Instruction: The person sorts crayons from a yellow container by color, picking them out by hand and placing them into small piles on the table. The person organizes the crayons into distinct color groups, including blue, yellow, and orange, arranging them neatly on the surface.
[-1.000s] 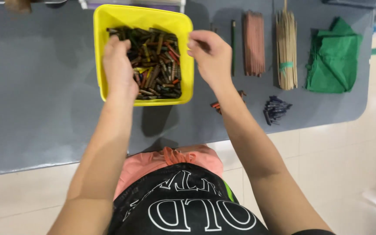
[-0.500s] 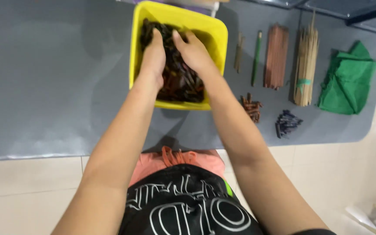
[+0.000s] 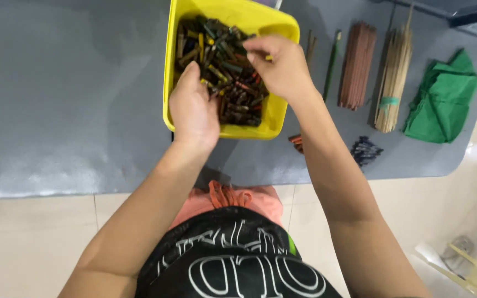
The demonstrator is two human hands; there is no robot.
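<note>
Your left hand and right hand both reach into the yellow plastic tub of small dark crayon-like sticks on the grey tabletop. At three o'clock lie a bundle of brown sticks, pale wooden skewers and folded green cloth.

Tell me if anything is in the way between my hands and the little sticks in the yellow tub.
Nothing visible is. The yellow tub is open-topped, and both the left hand and the right hand are already inside its rim, right at the pile of small dark sticks.
</note>
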